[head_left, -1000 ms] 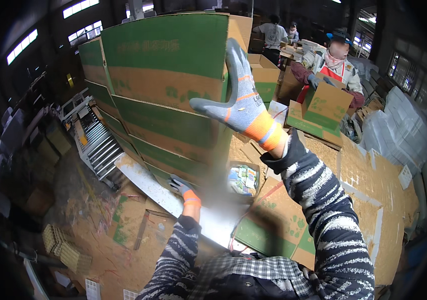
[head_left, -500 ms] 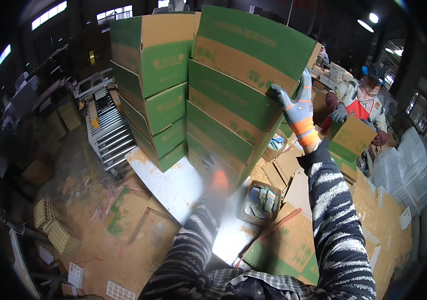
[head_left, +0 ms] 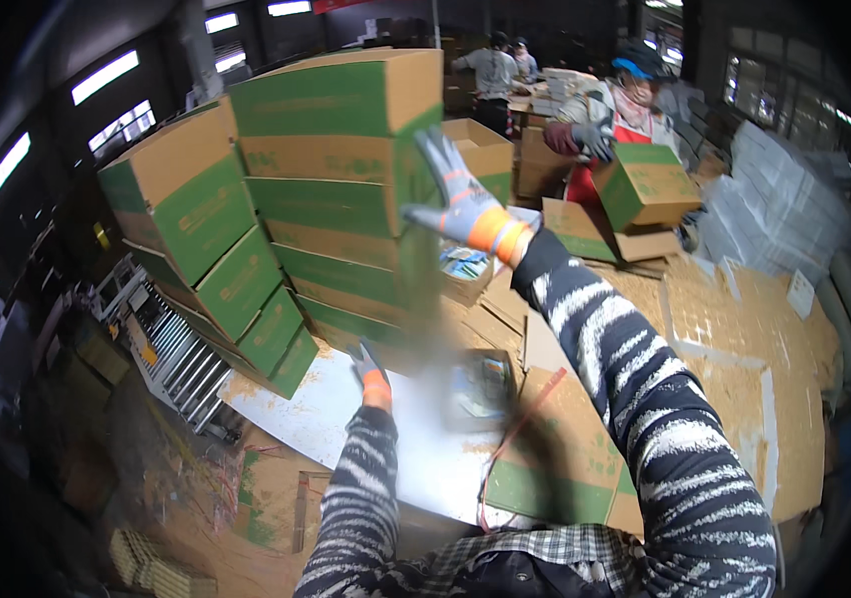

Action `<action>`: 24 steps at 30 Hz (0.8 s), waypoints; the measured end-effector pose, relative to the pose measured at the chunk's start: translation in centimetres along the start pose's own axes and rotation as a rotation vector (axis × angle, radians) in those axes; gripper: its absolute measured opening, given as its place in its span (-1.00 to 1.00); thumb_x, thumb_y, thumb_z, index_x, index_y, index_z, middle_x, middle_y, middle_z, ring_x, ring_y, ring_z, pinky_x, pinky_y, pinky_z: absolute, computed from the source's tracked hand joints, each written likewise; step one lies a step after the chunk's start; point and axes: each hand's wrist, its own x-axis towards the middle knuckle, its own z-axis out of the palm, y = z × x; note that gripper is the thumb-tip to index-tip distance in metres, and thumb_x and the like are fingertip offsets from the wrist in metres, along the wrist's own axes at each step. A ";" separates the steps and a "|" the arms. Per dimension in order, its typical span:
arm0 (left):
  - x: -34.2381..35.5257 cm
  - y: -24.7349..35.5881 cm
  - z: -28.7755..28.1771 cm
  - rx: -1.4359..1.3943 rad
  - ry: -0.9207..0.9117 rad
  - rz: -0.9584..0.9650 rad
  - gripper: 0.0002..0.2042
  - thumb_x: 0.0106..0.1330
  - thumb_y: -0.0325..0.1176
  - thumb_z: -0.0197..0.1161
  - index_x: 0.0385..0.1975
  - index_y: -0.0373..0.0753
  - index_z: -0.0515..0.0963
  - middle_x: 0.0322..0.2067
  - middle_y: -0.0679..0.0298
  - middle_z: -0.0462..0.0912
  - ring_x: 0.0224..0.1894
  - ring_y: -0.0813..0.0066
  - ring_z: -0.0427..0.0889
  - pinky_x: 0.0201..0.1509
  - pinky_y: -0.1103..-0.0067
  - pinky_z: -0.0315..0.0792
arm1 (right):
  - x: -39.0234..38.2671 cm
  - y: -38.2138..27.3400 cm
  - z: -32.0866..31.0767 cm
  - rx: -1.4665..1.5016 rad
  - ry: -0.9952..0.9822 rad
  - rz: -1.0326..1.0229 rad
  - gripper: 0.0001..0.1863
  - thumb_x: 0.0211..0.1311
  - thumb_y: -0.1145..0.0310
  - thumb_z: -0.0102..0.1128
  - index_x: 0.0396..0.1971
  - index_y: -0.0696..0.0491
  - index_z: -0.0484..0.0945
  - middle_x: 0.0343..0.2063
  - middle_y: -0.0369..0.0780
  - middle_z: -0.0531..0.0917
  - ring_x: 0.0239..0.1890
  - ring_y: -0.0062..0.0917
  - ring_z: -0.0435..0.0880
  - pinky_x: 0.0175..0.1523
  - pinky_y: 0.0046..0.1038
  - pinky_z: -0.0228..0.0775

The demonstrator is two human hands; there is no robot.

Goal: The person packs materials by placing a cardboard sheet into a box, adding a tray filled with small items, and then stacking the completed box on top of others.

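Up against the stack of green-and-tan cartons (head_left: 345, 199), the right hand (head_left: 465, 204) in its grey, orange-cuffed glove is spread open, fingers splayed at the stack's right edge. Lower down, the left hand (head_left: 370, 367) reaches to the stack's bottom carton; its grip cannot be made out. Both sit above a white sheet (head_left: 345, 419) on flattened cardboard (head_left: 744, 349).

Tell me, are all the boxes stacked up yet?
Not all. Done: two tall stacks of green and brown boxes stand on the white board. In hand: the right hand is up against the nearer stack's upper boxes, and the left hand is at its base. Left: a small open box sits on the board, and flat cardboard lies around.
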 end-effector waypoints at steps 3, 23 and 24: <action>-10.4 0.7 -5.9 0.024 -0.049 0.243 -0.56 0.33 -0.58 -0.02 0.22 -0.38 0.17 0.20 0.10 0.23 0.21 0.41 0.25 0.30 0.52 0.21 | -10.7 -2.1 1.1 -0.045 -0.081 -0.055 -0.13 0.06 0.08 0.23 0.31 0.09 0.05 0.31 0.05 0.07 0.36 -0.07 0.01 0.40 -0.20 -0.12; -34.1 -14.5 20.3 1.733 -1.304 0.490 -0.26 0.06 0.16 0.17 0.18 -0.20 0.29 0.17 0.04 0.32 0.26 0.11 0.20 0.31 0.33 0.09 | -62.9 -4.8 -18.0 -0.057 -0.555 0.546 -0.27 0.08 0.06 0.16 0.18 0.19 0.24 0.20 0.03 0.28 0.27 -0.09 0.20 0.35 -0.15 -0.01; -33.5 -13.2 22.0 1.915 -1.359 0.401 -0.26 0.02 0.20 0.19 0.12 -0.21 0.37 0.13 0.04 0.37 0.22 0.13 0.27 0.27 0.36 0.15 | -62.8 -4.2 -19.2 0.000 -0.419 0.679 -0.30 0.06 0.13 0.22 0.17 0.17 0.28 0.19 0.02 0.31 0.25 -0.11 0.25 0.33 -0.16 0.05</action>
